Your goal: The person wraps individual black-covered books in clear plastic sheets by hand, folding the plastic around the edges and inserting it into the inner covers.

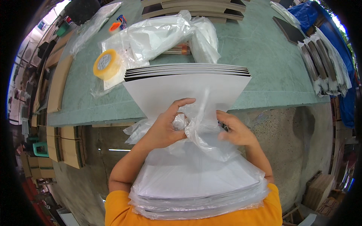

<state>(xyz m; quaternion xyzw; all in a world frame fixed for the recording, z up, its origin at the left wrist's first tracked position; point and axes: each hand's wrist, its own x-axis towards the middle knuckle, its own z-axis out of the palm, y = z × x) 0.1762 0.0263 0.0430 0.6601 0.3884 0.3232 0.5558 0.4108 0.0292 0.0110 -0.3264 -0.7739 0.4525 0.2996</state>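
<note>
A stack of large white boards (166, 88) with dark edges leans at the table's front edge, partly inside a clear plastic bag (203, 143). The bag reaches toward my body, with flat white layers in its near end. My left hand (166, 124) curves around a bunched fold of the plastic, thumb against it and index finger stretched over the white face. On the other side of the fold, my right hand (238, 130) has its fingers curled. Something small and dark shows between them, too little to name; the thumb is blurred.
The green table (260, 75) carries a yellowish tape roll (105, 64), crumpled plastic bags (158, 35), an orange-and-blue item (117, 25) and stacked dark boards (196, 9). Plastic-wrapped boards (326, 64) lie at the right. Cardboard bundles (69, 147) stand on the floor at left.
</note>
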